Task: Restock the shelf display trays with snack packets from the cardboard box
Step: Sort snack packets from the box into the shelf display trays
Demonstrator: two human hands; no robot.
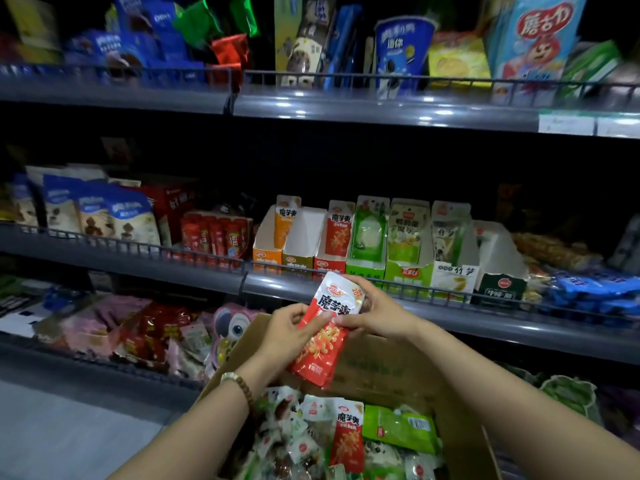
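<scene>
Above cardboard box (388, 368), left hand (289, 329), right hand (375, 311), grips pinching red packets (323, 341), near shelf edge (485, 318)

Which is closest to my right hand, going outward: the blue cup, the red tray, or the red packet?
1. Red packet, held in the right hand.
2. Red tray, middle shelf, just above.
3. Blue cup, top shelf.
</scene>
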